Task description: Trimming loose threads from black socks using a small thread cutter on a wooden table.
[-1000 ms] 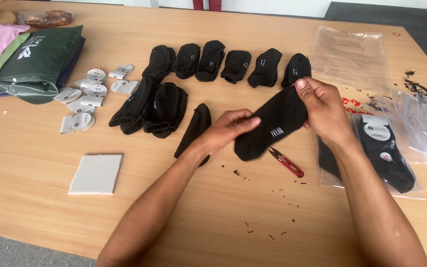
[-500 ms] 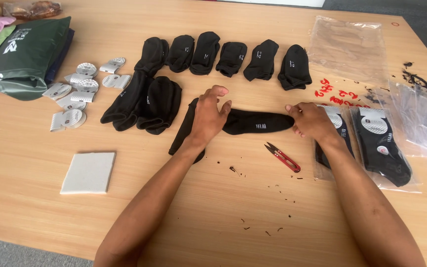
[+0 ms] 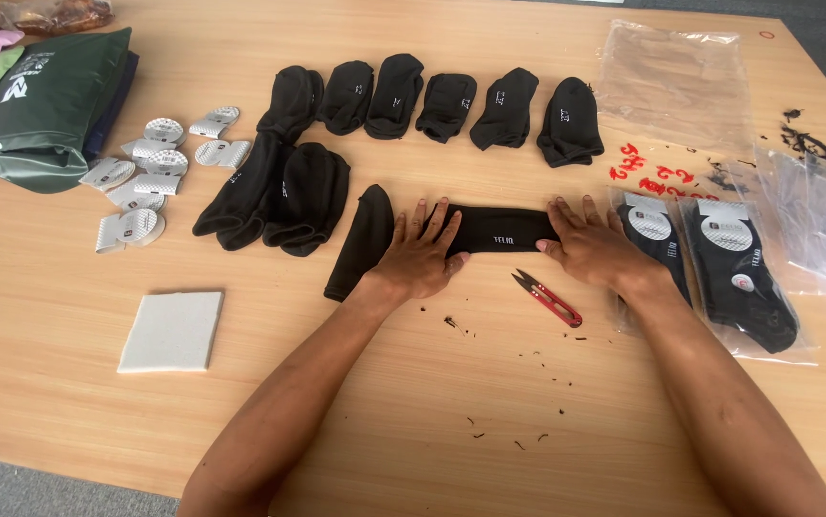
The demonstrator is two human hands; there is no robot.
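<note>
A black sock [image 3: 499, 230] lies stretched flat on the wooden table [image 3: 356, 421], running left to right. My left hand [image 3: 423, 254] presses its left end with fingers spread, palm down. My right hand [image 3: 590, 247] presses its right end the same way. Another single black sock [image 3: 360, 239] lies just left of my left hand. Small red thread snips [image 3: 549, 297] rest on the table below the stretched sock, between my forearms.
Several folded black socks [image 3: 451, 105] line the far side, with a loose pile [image 3: 274, 196] at left. Packaged socks in clear bags [image 3: 719, 263] lie at right, with empty bags [image 3: 676, 81] beyond. Grey card hangers [image 3: 145, 168], a white square pad [image 3: 172, 330] and a green pouch [image 3: 44, 105] sit at left.
The sock was held up in both hands; it now lies flat on the table, and my hands have spread apart to press on its two ends.
</note>
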